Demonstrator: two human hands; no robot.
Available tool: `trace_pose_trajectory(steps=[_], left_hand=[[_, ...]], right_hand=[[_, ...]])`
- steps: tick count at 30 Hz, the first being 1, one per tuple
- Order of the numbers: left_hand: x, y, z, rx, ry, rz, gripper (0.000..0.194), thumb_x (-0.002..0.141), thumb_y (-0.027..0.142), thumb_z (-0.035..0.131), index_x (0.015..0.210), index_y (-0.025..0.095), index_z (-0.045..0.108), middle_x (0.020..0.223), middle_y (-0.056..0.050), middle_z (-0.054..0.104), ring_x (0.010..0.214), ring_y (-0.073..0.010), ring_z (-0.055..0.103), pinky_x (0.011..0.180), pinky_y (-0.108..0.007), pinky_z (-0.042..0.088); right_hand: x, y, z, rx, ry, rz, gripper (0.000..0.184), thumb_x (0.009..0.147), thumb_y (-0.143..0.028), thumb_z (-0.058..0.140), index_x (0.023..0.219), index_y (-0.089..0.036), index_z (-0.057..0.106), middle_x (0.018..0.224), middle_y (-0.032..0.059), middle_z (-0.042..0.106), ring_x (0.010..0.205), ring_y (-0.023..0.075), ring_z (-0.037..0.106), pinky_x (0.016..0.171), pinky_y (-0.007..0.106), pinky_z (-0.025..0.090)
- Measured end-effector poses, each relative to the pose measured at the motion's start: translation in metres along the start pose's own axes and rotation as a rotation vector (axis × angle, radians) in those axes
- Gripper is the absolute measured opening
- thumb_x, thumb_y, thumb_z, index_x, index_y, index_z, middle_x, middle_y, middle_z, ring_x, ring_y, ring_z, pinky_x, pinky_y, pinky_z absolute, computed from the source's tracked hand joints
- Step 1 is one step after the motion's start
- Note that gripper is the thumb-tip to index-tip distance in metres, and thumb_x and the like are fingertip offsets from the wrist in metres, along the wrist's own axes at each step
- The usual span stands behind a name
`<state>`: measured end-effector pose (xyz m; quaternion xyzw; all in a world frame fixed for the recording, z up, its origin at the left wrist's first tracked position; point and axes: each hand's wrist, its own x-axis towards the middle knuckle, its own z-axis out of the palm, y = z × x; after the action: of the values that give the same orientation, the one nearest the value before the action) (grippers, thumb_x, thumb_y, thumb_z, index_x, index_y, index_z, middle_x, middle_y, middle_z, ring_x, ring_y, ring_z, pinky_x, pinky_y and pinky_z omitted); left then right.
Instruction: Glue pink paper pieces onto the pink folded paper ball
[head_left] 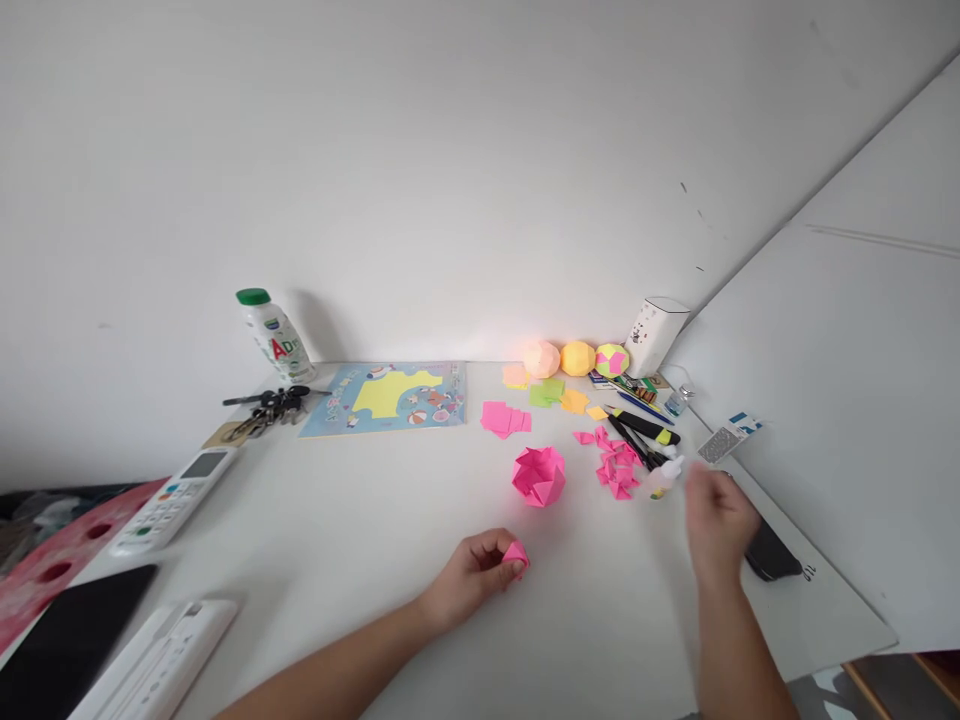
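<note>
My left hand [478, 575] pinches a small folded pink paper piece [516, 556] between thumb and fingers, just above the white table. Beyond it sits a pink folded-paper bowl shape [539, 477], its hollow side facing up. My right hand [718, 520] is at the right, curled closed and partly blurred; whatever may be inside it is hidden. Close to its left side is a small glue bottle [661, 479] with a white tip; whether the hand touches it is unclear. Several loose pink folded pieces [619, 466] lie in a pile left of the bottle.
Paper balls [577, 359] line the wall beside a white box [657, 338]. Sticky notes [505, 419], a cutter [646, 427] and a black pouch [771, 545] lie around. At left are a picture board [439, 390], bottle [276, 340], keys [277, 402] and remote [176, 500].
</note>
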<state>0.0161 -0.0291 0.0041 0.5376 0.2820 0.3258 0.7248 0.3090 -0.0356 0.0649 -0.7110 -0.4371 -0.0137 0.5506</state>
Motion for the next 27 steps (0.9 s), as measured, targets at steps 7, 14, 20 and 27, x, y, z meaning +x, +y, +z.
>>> trace_pose_trajectory(steps=[7, 14, 20, 27], left_hand=[[0.000, 0.006, -0.001, -0.021, -0.037, -0.016, 0.034, 0.081, 0.048, 0.057, 0.070, 0.016, 0.052, 0.071, -0.002, 0.054, 0.071, -0.0133, 0.049, 0.065, -0.026, 0.040], [-0.004, 0.010, -0.002, -0.109, -0.075, -0.032, 0.033, 0.084, 0.047, 0.053, 0.073, 0.016, 0.052, 0.072, -0.003, 0.055, 0.071, -0.0135, 0.050, 0.070, -0.027, 0.039], [-0.004, 0.019, -0.005, -0.183, -0.100, -0.071, 0.029, 0.082, 0.042, 0.056, 0.069, 0.017, 0.051, 0.068, -0.001, 0.053, 0.068, -0.0138, 0.047, 0.073, -0.029, 0.038], [0.000, 0.016, -0.009, -0.213, -0.078, -0.098, 0.025, 0.082, 0.036, 0.056, 0.067, 0.017, 0.049, 0.062, 0.001, 0.050, 0.063, -0.0133, 0.046, 0.069, -0.028, 0.037]], right_hand=[[0.037, 0.054, 0.009, -0.218, -0.294, 0.219, 0.078, 0.058, -0.029, 0.060, 0.129, -0.009, 0.037, 0.112, 0.0180, 0.057, 0.099, 0.0299, 0.057, 0.083, 0.039, 0.045], [0.030, 0.038, 0.019, -0.371, -0.445, 0.114, 0.059, 0.066, -0.037, 0.056, 0.119, -0.012, 0.049, 0.094, 0.0141, 0.064, 0.084, 0.0302, 0.062, 0.077, 0.041, 0.047], [0.004, -0.003, 0.013, -0.139, -0.556, -0.268, 0.058, 0.084, -0.039, 0.047, 0.135, -0.015, 0.034, 0.128, 0.0182, 0.051, 0.112, 0.0287, 0.053, 0.085, 0.040, 0.046], [-0.044, -0.035, 0.022, 0.211, -0.988, -0.294, 0.031, 0.077, -0.033, 0.065, 0.104, -0.023, 0.056, 0.104, 0.0094, 0.062, 0.088, 0.0217, 0.062, 0.070, 0.030, 0.052]])
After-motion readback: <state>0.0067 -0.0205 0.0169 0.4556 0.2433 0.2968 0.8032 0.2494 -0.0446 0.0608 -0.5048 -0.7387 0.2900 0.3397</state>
